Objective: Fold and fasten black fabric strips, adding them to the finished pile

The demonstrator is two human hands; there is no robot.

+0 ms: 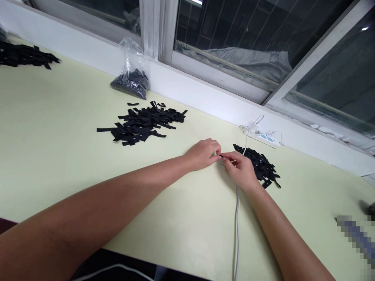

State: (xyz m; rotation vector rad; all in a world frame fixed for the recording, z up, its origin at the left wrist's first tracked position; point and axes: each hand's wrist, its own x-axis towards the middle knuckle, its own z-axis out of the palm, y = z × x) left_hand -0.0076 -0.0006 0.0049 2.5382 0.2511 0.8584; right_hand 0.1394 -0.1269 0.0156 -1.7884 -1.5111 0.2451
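Observation:
My left hand [204, 153] and my right hand [238, 167] meet above the table, fingertips almost touching. Between them is a small black fabric strip [222, 156], mostly hidden by the fingers; both hands pinch it. Just behind my right hand lies a pile of black strips [261, 164], some with small white marks. A second, wider pile of black strips [146, 121] spreads out to the left, beyond my left forearm.
A clear plastic bag [131, 78] with black pieces stands against the wall ledge. A white power strip [260, 136] sits at the back right, and its white cable [237, 222] crosses the pale table [181, 226]. More black strips [25, 55] lie far left.

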